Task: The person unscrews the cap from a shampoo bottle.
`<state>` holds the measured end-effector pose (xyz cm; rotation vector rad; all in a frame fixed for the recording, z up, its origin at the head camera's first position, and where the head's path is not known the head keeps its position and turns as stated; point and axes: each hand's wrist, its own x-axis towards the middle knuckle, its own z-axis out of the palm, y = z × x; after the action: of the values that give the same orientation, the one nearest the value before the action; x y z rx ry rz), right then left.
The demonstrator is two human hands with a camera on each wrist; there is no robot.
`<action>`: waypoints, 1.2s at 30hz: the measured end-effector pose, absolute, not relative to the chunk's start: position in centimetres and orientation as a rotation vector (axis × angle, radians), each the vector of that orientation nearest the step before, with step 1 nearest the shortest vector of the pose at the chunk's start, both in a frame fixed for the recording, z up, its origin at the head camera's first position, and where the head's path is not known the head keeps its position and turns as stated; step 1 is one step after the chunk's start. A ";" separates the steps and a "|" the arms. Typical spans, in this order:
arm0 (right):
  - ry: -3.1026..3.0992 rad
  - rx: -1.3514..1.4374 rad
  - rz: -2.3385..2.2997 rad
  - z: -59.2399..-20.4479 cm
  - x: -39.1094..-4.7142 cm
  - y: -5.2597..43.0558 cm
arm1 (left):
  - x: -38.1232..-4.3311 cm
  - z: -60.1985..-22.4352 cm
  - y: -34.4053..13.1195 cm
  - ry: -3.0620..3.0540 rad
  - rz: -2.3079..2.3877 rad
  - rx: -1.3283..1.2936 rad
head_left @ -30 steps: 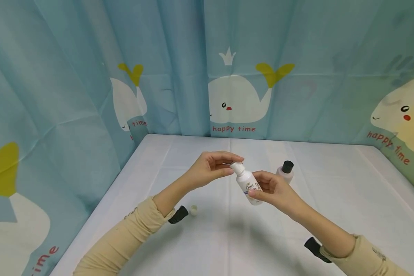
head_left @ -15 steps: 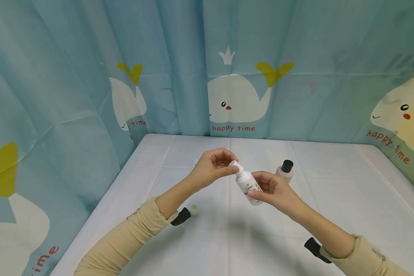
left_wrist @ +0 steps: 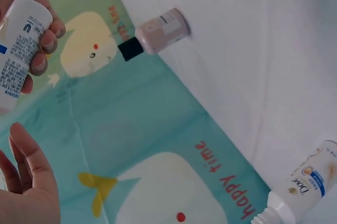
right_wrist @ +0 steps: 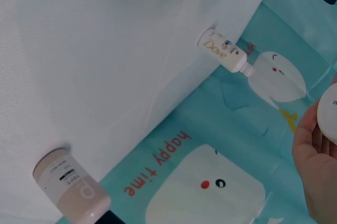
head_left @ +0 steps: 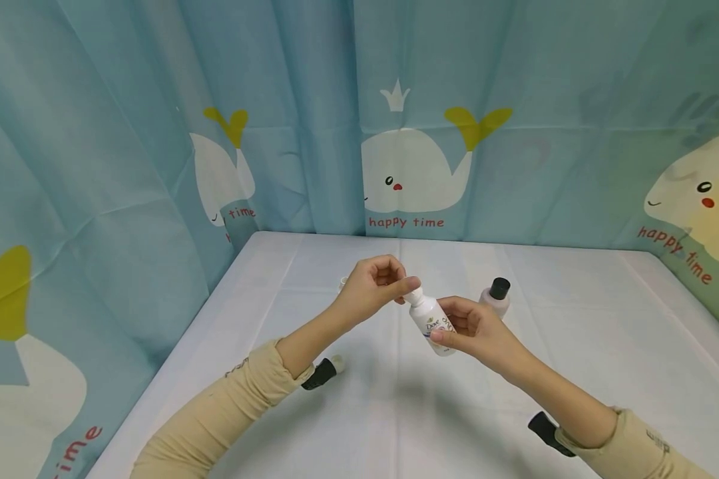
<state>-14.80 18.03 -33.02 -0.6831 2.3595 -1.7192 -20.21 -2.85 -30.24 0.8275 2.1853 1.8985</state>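
Observation:
In the head view, my right hand grips a small white Dove bottle, tilted with its top toward my left hand. My left thumb and fingers pinch its white cap, covering most of it. The left wrist view shows the bottle's printed back between the right fingers, above my left hand. Behind my right hand stands a pinkish bottle with a black cap. A second Dove bottle, uncapped, stands beyond my left hand, mostly hidden by it in the head view.
A loose pale cap lies on the white table near my left forearm. Dark wrist-worn devices show at the left wrist and right wrist. A blue whale-print curtain hangs around the table's back and sides.
My left fingers have shifted around the cap, the thumb swinging up and over it, while the left forearm moved slightly right. The right hand and bottle stay nearly still.

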 end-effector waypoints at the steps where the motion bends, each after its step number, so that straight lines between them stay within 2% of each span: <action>1: 2.359 -0.681 -1.719 -33.0 -14.8 18.0 | -20.2 -30.3 -2.8 2.195 1.897 0.826; 36: 2.382 -0.582 -1.742 -32.9 -14.7 18.4 | -20.4 -31.0 -3.3 2.169 2.039 0.686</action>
<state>-14.71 18.38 -32.90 -0.5824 2.3822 -1.7417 -20.40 -3.33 -30.98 0.6864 2.1694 2.0389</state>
